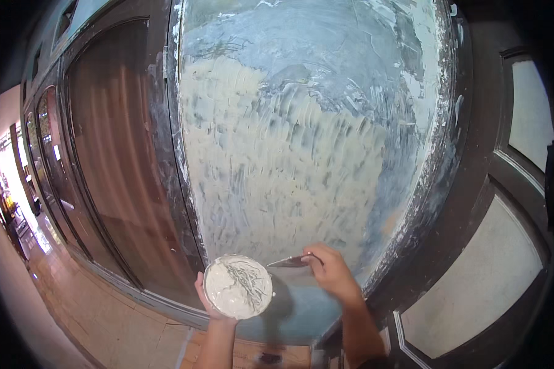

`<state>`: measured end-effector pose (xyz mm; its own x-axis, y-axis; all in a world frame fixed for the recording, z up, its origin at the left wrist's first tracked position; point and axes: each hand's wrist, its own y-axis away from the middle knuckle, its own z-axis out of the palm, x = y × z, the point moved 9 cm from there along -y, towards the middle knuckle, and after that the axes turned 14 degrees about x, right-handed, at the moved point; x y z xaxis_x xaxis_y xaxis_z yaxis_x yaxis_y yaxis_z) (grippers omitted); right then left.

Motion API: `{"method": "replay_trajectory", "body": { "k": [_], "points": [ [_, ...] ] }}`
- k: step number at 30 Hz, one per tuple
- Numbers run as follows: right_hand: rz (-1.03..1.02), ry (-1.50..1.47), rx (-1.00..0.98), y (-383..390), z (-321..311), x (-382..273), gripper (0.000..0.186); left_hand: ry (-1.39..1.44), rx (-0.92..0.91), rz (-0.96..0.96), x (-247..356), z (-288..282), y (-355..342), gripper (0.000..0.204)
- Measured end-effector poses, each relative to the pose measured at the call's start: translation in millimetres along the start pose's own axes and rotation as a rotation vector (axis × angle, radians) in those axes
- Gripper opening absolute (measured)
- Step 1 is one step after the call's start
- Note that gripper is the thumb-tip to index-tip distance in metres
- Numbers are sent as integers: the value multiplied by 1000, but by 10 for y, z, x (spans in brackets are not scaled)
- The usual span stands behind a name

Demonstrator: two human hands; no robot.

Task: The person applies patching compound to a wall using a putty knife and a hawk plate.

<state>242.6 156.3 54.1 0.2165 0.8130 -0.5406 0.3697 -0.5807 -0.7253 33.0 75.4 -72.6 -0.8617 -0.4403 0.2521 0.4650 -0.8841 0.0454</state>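
Right hand (329,270) grips one putty knife (289,262), blade pointing left toward one round putty-filled pan (238,286) cupped from below by left hand (206,301), just beside.

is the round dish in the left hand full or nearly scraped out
Nearly scraped out. The round dish, held by the left hand, shows only a thin white smear, with grey scrape marks across its middle.

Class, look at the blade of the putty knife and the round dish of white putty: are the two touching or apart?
Apart. The head view shows the putty knife in the right hand with its tip stopping short of the dish of putty, which the left hand holds; grey panel shows between them.
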Motion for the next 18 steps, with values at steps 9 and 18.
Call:
{"method": "replay_trajectory", "body": {
  "k": [9, 18],
  "points": [
    [-66, 52, 165, 1126, 595, 257, 41, -116, 147, 14, -7, -644, -156, 67],
    [-62, 113, 123, 1291, 1206, -24, 52, -270, 121, -140, 215, -882, -91, 59]
  ]
}}
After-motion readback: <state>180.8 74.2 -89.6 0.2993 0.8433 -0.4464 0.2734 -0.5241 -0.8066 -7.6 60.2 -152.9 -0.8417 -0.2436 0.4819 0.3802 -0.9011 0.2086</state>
